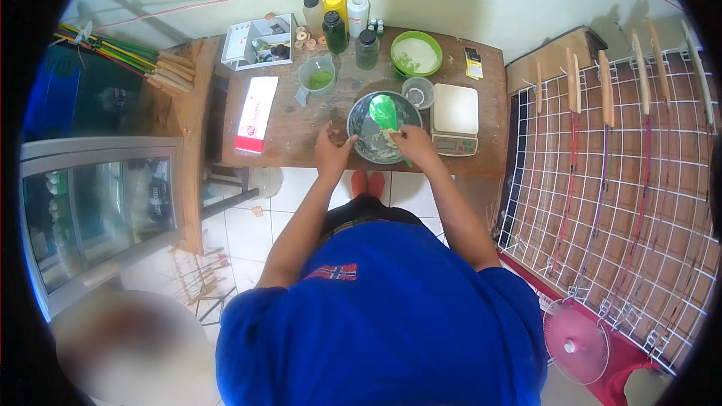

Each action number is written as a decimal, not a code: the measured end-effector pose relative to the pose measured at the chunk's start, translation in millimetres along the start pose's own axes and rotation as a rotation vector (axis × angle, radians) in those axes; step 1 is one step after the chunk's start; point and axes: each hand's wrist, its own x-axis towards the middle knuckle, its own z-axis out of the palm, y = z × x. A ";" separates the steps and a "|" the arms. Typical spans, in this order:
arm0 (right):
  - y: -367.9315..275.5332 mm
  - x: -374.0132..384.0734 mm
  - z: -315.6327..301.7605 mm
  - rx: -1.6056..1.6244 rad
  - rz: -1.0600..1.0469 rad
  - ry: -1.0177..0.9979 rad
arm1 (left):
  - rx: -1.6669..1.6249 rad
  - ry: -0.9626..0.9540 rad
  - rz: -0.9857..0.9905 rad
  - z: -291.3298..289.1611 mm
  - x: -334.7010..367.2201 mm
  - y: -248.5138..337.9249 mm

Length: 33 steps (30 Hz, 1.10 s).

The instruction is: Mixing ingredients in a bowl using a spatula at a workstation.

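A grey metal mixing bowl (359, 152) sits near the front edge of the wooden table, its inside smeared with pale dough. In it lies a green spatula (384, 113), the handle slanting down past the front rim beneath my right hand. My right hand (414, 143) reaches over the bowl's right side, fingers pinched on a lump of pale dough (390, 137). At the left rim is my left hand (333, 152), fingers apart; its thumb tip touches the rim.
Around the bowl are a white digital scale (456, 109), a clear cup (418, 93), a green bowl of flour-like powder (416, 56), a measuring jug (317, 75) and a white-and-red box (256, 114). Bottles and jars (335, 31) stand behind. A wire rack (602, 180) flanks the right.
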 end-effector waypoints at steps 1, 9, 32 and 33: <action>-0.9 -1.0 -1.7 -0.002 0.002 0.004 | -0.003 -0.003 0.002 1.6 3.3 -1.8; -1.2 -1.7 -18.2 -0.053 -0.052 0.137 | -0.241 -0.057 -0.040 5.7 37.3 -15.8; 46.5 89.0 -132.9 -0.193 0.054 0.386 | -0.565 -0.282 0.277 91.6 87.6 78.3; 46.0 101.9 -138.1 -0.193 0.048 0.383 | -0.564 -0.275 0.277 102.7 95.4 80.1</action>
